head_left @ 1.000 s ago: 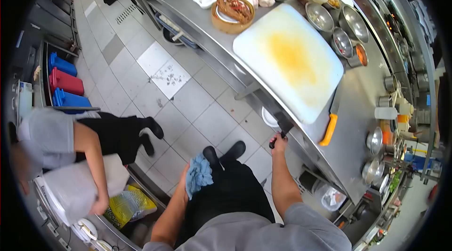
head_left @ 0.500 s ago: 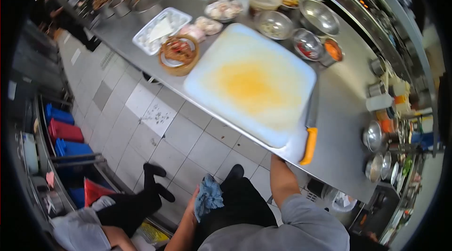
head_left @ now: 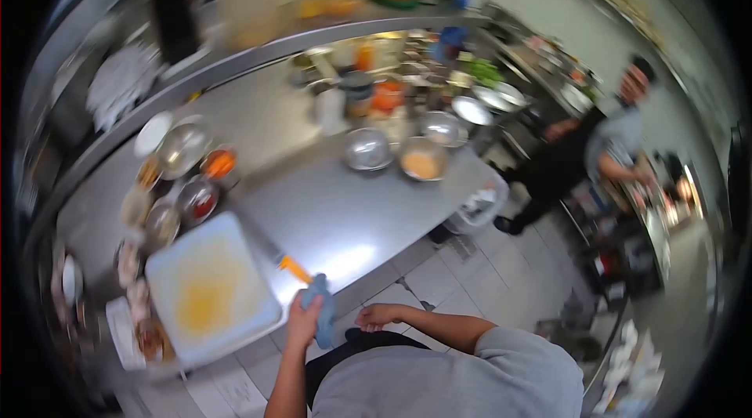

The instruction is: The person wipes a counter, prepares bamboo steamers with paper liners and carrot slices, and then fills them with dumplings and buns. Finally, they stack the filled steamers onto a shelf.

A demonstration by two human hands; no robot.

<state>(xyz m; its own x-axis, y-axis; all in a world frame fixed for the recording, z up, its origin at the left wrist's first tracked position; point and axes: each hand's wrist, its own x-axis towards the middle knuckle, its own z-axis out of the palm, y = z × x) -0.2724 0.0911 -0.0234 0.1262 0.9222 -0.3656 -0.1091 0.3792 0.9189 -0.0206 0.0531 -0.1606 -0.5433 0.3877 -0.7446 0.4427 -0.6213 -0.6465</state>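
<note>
My left hand [head_left: 304, 318] is closed around a crumpled blue cloth [head_left: 321, 310], close to the steel counter's front edge. Right beside the cloth, a knife with an orange handle [head_left: 293, 267] lies on the counter [head_left: 313, 222], its blade pointing away to the left. A large white cutting board [head_left: 239, 261] with a yellow-orange stain is left of the knife. My right hand [head_left: 377, 316] hangs in front of my body, apart from the counter, with its fingers curled in and nothing showing in them.
Metal bowls [head_left: 368, 149] stand at the counter's right part, one with pale orange contents [head_left: 423, 161]. More bowls, one with orange pieces [head_left: 220, 163], sit behind the board. A shelf edge [head_left: 258, 57] runs above. At right, a co-worker [head_left: 603, 144] stands beyond a bin [head_left: 479, 206].
My view has swung to the right, bringing the co-worker and far bowls into sight. My left hand has lifted the cloth to the counter edge. My right hand has come away from the counter.
</note>
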